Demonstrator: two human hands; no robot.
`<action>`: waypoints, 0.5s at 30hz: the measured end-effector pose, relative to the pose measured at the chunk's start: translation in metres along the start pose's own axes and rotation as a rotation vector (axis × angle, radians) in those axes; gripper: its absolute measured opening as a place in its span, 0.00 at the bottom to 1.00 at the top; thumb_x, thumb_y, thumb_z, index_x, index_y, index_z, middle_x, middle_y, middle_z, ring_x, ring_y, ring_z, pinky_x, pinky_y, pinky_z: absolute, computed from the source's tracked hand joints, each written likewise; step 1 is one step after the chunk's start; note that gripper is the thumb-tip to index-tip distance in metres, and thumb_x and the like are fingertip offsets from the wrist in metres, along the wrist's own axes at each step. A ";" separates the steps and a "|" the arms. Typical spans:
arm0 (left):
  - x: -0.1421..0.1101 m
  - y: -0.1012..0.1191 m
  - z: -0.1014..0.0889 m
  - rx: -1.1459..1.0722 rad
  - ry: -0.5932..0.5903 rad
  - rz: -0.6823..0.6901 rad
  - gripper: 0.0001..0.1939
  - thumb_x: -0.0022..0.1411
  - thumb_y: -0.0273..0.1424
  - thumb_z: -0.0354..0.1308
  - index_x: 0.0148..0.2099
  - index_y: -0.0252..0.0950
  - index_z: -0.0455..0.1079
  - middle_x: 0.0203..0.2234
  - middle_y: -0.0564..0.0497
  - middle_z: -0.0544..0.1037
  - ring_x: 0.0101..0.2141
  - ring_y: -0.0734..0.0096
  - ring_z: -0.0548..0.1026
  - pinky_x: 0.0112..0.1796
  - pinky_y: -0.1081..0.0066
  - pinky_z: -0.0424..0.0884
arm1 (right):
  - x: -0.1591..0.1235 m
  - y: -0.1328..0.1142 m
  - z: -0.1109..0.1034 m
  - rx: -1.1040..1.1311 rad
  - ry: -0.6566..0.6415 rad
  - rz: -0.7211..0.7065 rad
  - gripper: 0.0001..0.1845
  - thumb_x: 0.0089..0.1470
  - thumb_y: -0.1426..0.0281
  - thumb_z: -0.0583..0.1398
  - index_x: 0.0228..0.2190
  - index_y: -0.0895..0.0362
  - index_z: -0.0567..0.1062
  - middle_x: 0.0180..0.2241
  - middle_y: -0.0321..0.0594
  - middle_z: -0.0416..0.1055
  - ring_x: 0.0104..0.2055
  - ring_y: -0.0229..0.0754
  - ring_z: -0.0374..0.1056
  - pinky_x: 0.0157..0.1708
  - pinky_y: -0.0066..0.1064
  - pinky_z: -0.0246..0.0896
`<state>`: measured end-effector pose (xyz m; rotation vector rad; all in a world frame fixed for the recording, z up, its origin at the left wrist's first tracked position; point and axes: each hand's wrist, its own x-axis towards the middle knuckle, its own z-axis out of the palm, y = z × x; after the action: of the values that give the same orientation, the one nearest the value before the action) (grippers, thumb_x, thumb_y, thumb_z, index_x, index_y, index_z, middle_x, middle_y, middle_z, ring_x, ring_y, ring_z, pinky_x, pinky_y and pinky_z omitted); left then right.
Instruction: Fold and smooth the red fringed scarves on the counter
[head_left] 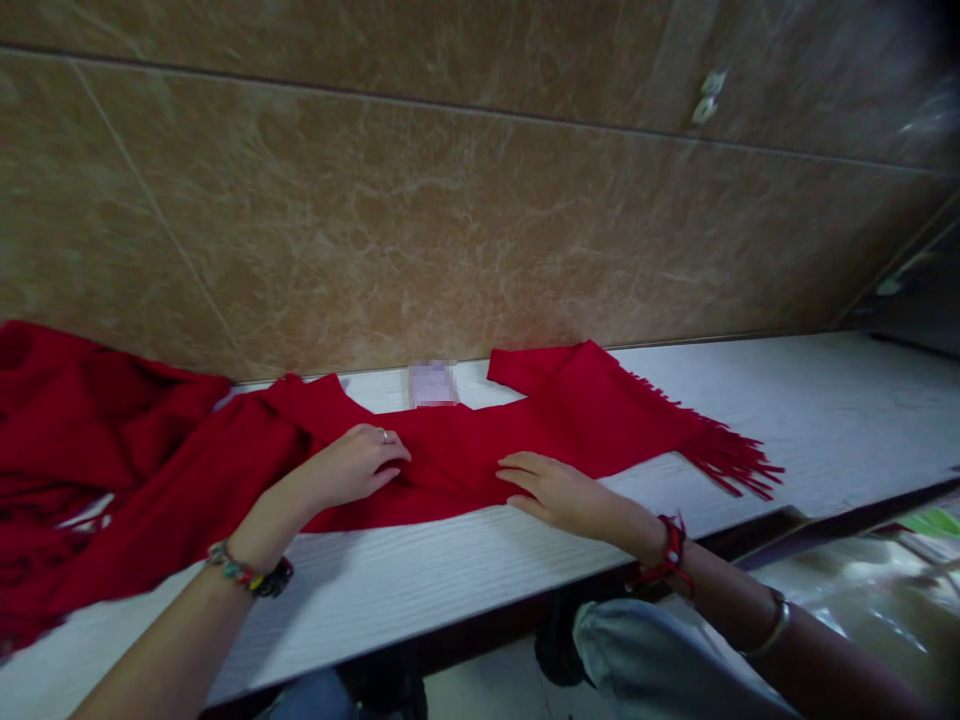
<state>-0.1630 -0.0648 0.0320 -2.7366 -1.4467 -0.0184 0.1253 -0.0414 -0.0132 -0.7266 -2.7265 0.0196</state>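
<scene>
A red fringed scarf (457, 455) lies along the white tabletop, its fringe spread out toward the right. On its middle rests my left hand (361, 466), a ring on one finger, with the fingers stretched over the fabric. My right hand (553, 490) lies on the scarf's near edge, fingers extended and pointing left. Neither hand grips the fabric. Behind the scarf, by the wall, is a small pale rectangular item (433, 384), blurred out and partly covered by the cloth. At the left, the red fabric bunches into a loose heap (97, 420).
The narrow white table (825, 400) runs along a brown marbled tile wall (450, 220). A wall socket (709, 97) is at the upper right. Clear plastic wrapping (862, 600) lies below the table's front edge at the right. My legs are under the near edge.
</scene>
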 end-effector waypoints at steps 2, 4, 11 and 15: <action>-0.005 -0.008 0.001 0.033 -0.016 -0.024 0.09 0.57 0.26 0.50 0.38 0.37 0.71 0.35 0.49 0.74 0.37 0.69 0.71 0.42 0.67 0.64 | 0.008 -0.006 -0.003 0.024 0.035 -0.004 0.15 0.54 0.70 0.54 0.44 0.61 0.70 0.45 0.47 0.67 0.49 0.44 0.61 0.49 0.37 0.59; -0.006 -0.010 0.002 0.023 -0.019 -0.031 0.10 0.57 0.26 0.50 0.39 0.36 0.70 0.34 0.48 0.74 0.36 0.69 0.71 0.41 0.68 0.65 | 0.019 -0.014 -0.002 0.054 0.077 -0.032 0.15 0.54 0.70 0.54 0.43 0.60 0.70 0.46 0.46 0.67 0.49 0.43 0.60 0.49 0.36 0.58; -0.002 -0.010 0.015 -0.038 0.025 -0.027 0.21 0.56 0.23 0.47 0.52 0.42 0.61 0.48 0.49 0.68 0.49 0.68 0.63 0.52 0.57 0.51 | 0.036 -0.031 0.025 0.078 0.148 -0.096 0.11 0.52 0.72 0.55 0.38 0.61 0.73 0.41 0.46 0.70 0.44 0.42 0.64 0.46 0.34 0.61; -0.005 -0.011 0.006 0.012 -0.065 -0.026 0.14 0.52 0.22 0.50 0.41 0.39 0.69 0.38 0.51 0.73 0.43 0.68 0.68 0.53 0.55 0.48 | 0.032 -0.029 0.033 0.072 0.207 -0.120 0.11 0.53 0.72 0.54 0.38 0.60 0.73 0.41 0.45 0.70 0.46 0.42 0.64 0.47 0.35 0.61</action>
<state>-0.1752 -0.0623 0.0266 -2.7333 -1.4930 0.0794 0.0754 -0.0485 -0.0321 -0.5139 -2.5522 0.0139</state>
